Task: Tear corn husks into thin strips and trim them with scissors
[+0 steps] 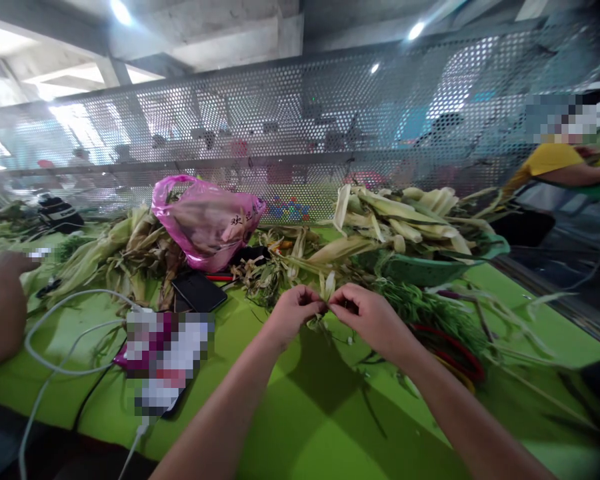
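Note:
Both hands meet above the green table point(280, 420), fingertips close together. My left hand point(297, 308) pinches the left side of a small pale corn husk piece point(327, 285). On its right side, my right hand point(359, 307) pinches the same piece between thumb and forefinger. The husk's pale tips stick up between the hands, and a few strands hang below; the fingers hide its middle. Just beyond lies a heap of dried husks and stems point(265, 280). Right of my right hand is a bunch of thin green stems point(430, 310).
A green basket point(430, 268) piled with corn husks point(405, 213) stands back right. Left are a pink plastic bag point(205, 227), a black phone point(200, 291), a cabled phone point(177, 360) and another person's arm point(0, 307). Behind rises a perforated metal screen point(280, 113).

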Motion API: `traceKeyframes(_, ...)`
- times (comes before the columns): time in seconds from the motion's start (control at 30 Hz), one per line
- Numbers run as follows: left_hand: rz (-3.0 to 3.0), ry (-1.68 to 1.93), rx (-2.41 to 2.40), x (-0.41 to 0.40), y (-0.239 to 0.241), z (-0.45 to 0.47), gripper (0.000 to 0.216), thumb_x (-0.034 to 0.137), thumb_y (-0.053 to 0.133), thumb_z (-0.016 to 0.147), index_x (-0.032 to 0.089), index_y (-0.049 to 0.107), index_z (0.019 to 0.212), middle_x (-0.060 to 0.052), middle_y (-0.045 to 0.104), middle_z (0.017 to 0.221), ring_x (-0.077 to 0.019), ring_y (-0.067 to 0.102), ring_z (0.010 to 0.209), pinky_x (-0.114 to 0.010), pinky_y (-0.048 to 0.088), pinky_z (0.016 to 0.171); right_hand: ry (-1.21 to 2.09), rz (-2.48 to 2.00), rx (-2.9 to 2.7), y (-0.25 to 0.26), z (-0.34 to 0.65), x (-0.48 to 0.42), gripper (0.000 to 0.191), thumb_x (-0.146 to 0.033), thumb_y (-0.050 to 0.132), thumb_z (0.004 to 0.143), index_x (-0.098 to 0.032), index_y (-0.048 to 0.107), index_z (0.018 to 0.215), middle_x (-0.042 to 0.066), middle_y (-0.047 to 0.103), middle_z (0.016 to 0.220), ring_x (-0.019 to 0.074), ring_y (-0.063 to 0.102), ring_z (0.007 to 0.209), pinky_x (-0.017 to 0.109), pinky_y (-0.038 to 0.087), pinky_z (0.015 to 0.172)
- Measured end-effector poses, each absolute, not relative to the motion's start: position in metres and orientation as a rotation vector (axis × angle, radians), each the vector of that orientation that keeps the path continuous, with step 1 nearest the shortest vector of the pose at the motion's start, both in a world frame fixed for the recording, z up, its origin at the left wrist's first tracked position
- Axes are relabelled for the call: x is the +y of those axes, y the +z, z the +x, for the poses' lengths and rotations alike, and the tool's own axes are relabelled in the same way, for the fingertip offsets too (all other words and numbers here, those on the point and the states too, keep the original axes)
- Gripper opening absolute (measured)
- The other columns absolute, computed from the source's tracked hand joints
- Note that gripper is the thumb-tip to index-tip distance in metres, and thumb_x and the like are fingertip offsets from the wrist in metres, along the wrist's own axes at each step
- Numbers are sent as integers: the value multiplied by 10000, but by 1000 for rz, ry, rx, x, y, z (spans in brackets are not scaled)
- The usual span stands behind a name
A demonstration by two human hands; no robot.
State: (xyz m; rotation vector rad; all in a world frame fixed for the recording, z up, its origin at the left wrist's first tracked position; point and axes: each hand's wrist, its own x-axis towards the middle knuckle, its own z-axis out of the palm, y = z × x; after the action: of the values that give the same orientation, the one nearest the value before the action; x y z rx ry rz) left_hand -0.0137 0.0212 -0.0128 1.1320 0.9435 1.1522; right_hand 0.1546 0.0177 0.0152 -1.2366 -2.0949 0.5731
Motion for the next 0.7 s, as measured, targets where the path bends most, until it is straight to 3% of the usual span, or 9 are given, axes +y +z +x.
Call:
traceKeyframes(0.37,1189,1211,1012,23,-12,-15,155,54,656,573,131,584,685,26,569,606,-66,501,570,-193,371,556,760,-1234,-2005,7,156,23,160,-334,575,807,-205,665,832,21,692,775,184,603,714,283,454,661)
traceKeyframes(0.5,1257,1204,1041,22,-10,-15,165,58,662,578,130,586,706,19,574,631,-74,515,591,-201,390,582,767,-1255,-1991,3,154,25,141,-273,604,763,-208,692,851,27,734,821,204,654,757,292,470,703)
traceKeyframes(0.7,1495,1218,1129,20,-14,-16,158,84,607,619,151,594,762,16,598,674,-98,531,621,-213,403,601,644,-1320,-2018,3,153,22,99,-283,605,757,-215,675,769,17,719,727,191,634,668,275,438,633)
